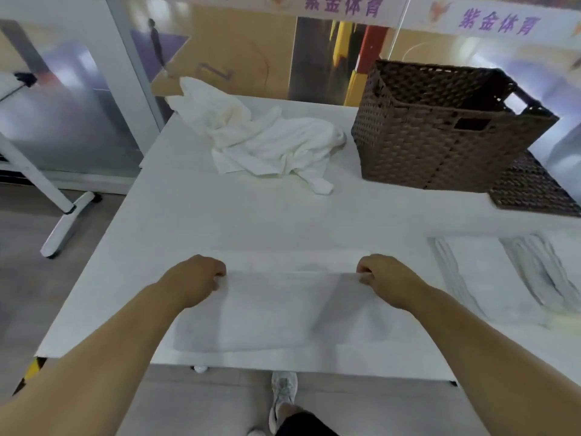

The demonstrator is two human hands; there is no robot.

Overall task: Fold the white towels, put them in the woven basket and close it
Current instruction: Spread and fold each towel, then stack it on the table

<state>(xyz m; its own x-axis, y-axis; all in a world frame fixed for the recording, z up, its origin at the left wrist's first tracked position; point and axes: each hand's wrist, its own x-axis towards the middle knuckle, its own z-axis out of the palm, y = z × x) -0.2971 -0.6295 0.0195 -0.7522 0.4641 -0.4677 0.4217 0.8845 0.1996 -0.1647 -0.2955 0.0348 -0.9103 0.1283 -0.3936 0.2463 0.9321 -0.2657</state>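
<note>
Here we hold a white towel (276, 313) by its raised far edge, our left hand (195, 278) and right hand (388, 278) each curled round one corner, knuckles up. The towel lies spread on the near part of the counter (220, 215). A heap of unfolded towels (267, 140) sits at the far side, just beside the woven basket (440, 143), which stands open. Its lid (534, 190) lies flat behind the basket's right side, perhaps touching it. Folded towels (490, 278) rest on our right.
</note>
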